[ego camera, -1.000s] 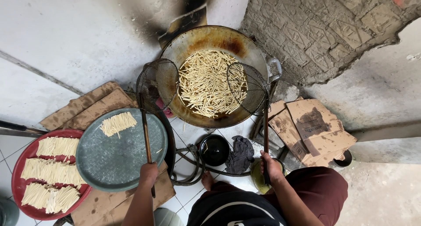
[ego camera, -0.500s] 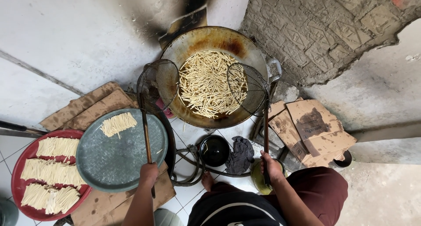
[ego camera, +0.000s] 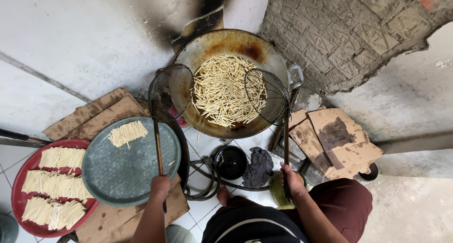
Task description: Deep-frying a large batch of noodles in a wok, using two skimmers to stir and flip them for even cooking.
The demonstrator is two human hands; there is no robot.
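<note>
Left hand (ego camera: 160,186) fisted round handle of left wire skimmer (ego camera: 171,91), its basket over the wok's (ego camera: 226,41) left rim. Right hand (ego camera: 291,179) clenched on right wire skimmer (ego camera: 265,96), basket above the frying pale dough sticks (ego camera: 222,90) at right rim.

From my remote seat I saw a grey-green round tray (ego camera: 118,177) with one small bundle of pale strips (ego camera: 127,132), overlapping a red tray (ego camera: 21,203) that carried three more bundles. Flattened cardboard (ego camera: 342,144) lay on the tiled floor (ego camera: 207,210). A dark rag (ego camera: 258,166) sat just beside a black round lid (ego camera: 230,162).
</note>
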